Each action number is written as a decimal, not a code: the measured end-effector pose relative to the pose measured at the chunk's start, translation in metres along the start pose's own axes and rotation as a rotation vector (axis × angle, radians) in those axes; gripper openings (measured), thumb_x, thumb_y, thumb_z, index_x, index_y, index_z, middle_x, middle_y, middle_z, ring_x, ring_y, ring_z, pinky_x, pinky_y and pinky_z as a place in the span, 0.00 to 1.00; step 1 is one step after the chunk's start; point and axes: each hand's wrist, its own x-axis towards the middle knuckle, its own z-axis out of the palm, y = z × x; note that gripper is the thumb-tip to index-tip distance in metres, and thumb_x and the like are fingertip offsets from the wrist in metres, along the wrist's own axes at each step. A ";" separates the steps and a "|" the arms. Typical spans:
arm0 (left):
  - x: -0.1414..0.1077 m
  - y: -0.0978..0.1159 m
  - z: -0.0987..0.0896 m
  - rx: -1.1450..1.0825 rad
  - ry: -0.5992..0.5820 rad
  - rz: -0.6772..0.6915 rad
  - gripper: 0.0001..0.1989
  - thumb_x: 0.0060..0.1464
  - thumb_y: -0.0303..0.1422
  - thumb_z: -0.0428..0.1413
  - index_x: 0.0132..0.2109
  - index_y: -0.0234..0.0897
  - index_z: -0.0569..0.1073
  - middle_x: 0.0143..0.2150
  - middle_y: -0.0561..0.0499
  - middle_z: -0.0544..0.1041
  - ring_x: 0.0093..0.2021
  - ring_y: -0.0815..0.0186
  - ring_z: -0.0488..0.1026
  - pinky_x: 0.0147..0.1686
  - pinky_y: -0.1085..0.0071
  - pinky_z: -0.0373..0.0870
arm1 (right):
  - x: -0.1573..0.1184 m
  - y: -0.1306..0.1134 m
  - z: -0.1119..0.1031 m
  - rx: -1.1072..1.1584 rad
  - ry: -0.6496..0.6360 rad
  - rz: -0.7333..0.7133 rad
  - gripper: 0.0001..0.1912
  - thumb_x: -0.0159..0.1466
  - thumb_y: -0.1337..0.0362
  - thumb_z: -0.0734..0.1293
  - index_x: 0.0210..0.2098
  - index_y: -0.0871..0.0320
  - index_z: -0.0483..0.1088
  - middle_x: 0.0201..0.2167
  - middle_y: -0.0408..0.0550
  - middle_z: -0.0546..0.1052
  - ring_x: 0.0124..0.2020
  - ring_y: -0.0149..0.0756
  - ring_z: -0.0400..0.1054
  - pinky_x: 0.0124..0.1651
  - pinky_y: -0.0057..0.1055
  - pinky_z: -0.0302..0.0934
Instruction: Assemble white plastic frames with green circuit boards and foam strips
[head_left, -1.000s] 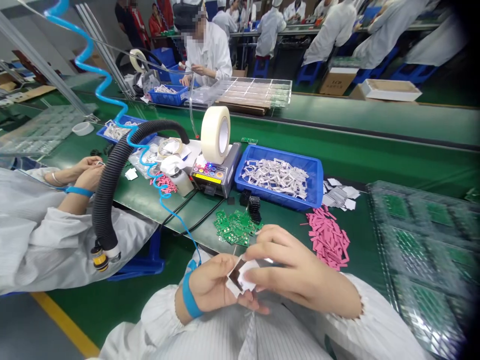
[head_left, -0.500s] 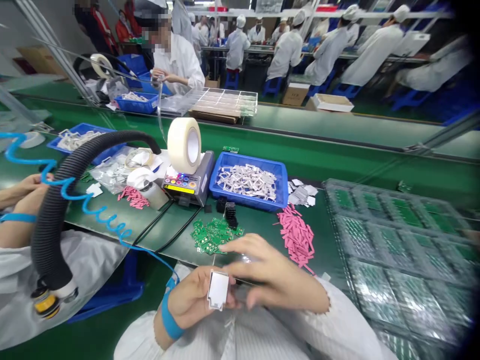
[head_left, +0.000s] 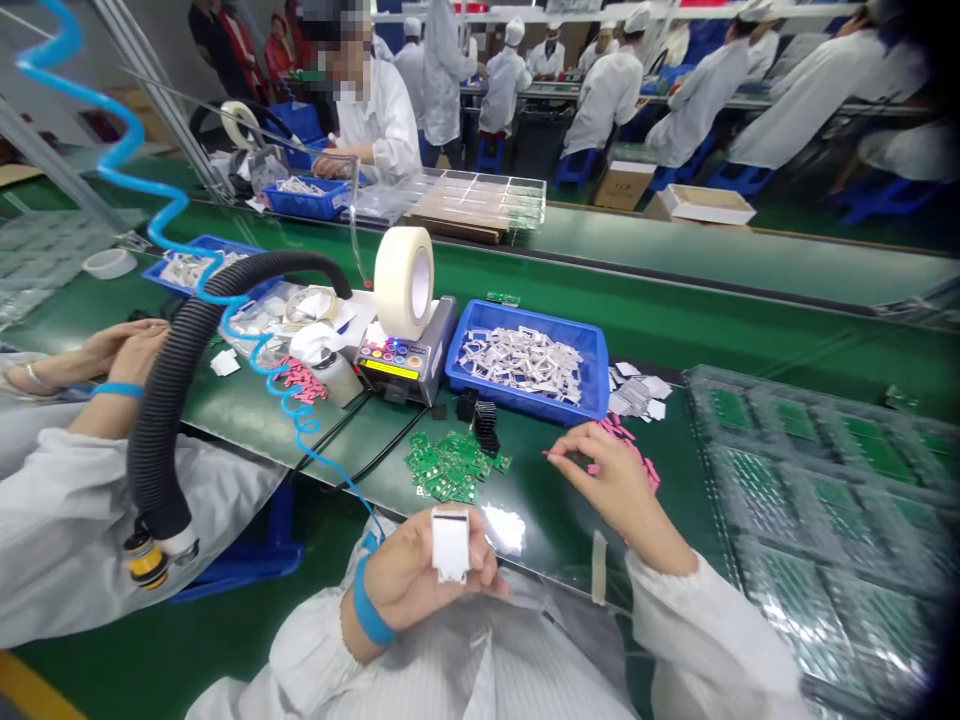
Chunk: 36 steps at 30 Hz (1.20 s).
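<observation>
My left hand (head_left: 409, 575), with a blue wrist strap, holds a small white rectangular frame piece (head_left: 451, 548) upright between thumb and fingers. A dark strip shows along its top edge. My right hand (head_left: 611, 480) is over the pile of pink strips (head_left: 637, 455), thumb and forefinger pinched on a small pink strip (head_left: 548, 454), of which only a bit shows. Part of the pile is hidden behind that hand. Between the hands and the blue bin lies a heap of small green circuit boards (head_left: 448, 468), beside a black ribbed stack (head_left: 486, 428).
A blue bin (head_left: 525, 405) of white frames stands behind, next to a tape dispenser (head_left: 405, 365) with a large tape roll (head_left: 405, 282). Clear trays (head_left: 795, 480) of green boards fill the right. A black hose (head_left: 154, 430) and a co-worker's hands (head_left: 127, 350) are at left.
My right hand has moved right, away from my left hand, to the pink strips and closed on one. The white frame piece now shows a dark strip at its top. The view has shifted.
</observation>
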 end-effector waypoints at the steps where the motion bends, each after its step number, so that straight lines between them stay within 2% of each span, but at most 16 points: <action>1: 0.000 0.000 0.000 0.046 0.057 0.026 0.22 0.45 0.43 0.62 0.45 0.33 0.75 0.31 0.48 0.75 0.34 0.65 0.73 0.42 0.60 0.69 | -0.004 -0.021 -0.005 0.120 0.033 -0.082 0.08 0.60 0.61 0.65 0.27 0.56 0.71 0.28 0.46 0.72 0.30 0.34 0.68 0.33 0.31 0.61; 3: 0.001 0.000 0.001 0.125 0.154 0.056 0.23 0.45 0.42 0.62 0.46 0.32 0.75 0.32 0.47 0.77 0.34 0.65 0.73 0.43 0.62 0.68 | -0.010 -0.062 -0.013 0.267 0.082 -0.241 0.05 0.61 0.64 0.66 0.28 0.56 0.70 0.26 0.44 0.71 0.28 0.32 0.66 0.30 0.29 0.60; 5: 0.002 0.001 0.003 0.175 0.217 0.064 0.22 0.46 0.42 0.62 0.46 0.33 0.76 0.32 0.47 0.78 0.34 0.65 0.73 0.43 0.63 0.67 | -0.013 -0.091 -0.016 0.243 0.134 -0.387 0.03 0.60 0.67 0.66 0.29 0.56 0.70 0.25 0.43 0.71 0.29 0.31 0.65 0.32 0.31 0.58; 8: 0.001 0.002 0.008 0.237 0.262 0.079 0.21 0.46 0.43 0.61 0.45 0.34 0.76 0.34 0.46 0.78 0.34 0.64 0.73 0.42 0.64 0.66 | -0.012 -0.111 -0.011 0.089 0.185 -0.501 0.04 0.60 0.71 0.65 0.30 0.58 0.70 0.26 0.43 0.72 0.30 0.32 0.63 0.37 0.35 0.54; 13: -0.002 0.004 0.011 0.331 0.282 0.130 0.21 0.48 0.44 0.59 0.44 0.34 0.77 0.34 0.45 0.78 0.37 0.61 0.73 0.44 0.63 0.65 | -0.006 -0.114 0.001 -0.135 0.151 -0.559 0.09 0.64 0.70 0.61 0.29 0.58 0.69 0.26 0.44 0.73 0.31 0.34 0.61 0.46 0.42 0.50; 19: -0.006 0.007 0.010 0.434 0.299 0.186 0.19 0.51 0.43 0.57 0.46 0.37 0.76 0.37 0.45 0.78 0.41 0.60 0.72 0.46 0.63 0.63 | -0.007 -0.123 0.006 -0.224 0.206 -0.551 0.10 0.64 0.71 0.60 0.29 0.58 0.69 0.25 0.43 0.73 0.32 0.34 0.61 0.52 0.46 0.47; 24: -0.008 0.006 0.011 0.435 0.306 0.186 0.17 0.52 0.43 0.56 0.45 0.37 0.76 0.34 0.48 0.77 0.37 0.64 0.71 0.41 0.67 0.63 | -0.007 -0.126 0.007 -0.300 0.217 -0.541 0.10 0.63 0.71 0.60 0.27 0.56 0.70 0.24 0.42 0.73 0.34 0.36 0.61 0.54 0.49 0.43; 30: -0.007 0.009 0.012 0.396 0.333 0.149 0.15 0.49 0.42 0.59 0.34 0.33 0.77 0.28 0.50 0.73 0.30 0.69 0.66 0.33 0.71 0.61 | -0.003 -0.120 0.013 -0.138 0.134 -0.598 0.10 0.63 0.71 0.60 0.30 0.56 0.71 0.27 0.42 0.74 0.35 0.35 0.61 0.55 0.48 0.43; 36: -0.015 0.015 0.002 0.270 0.382 0.155 0.14 0.49 0.40 0.59 0.33 0.31 0.78 0.29 0.48 0.76 0.33 0.68 0.70 0.39 0.71 0.65 | -0.007 -0.103 0.035 0.122 0.143 -0.543 0.09 0.64 0.67 0.61 0.38 0.51 0.73 0.37 0.43 0.76 0.39 0.35 0.63 0.55 0.49 0.45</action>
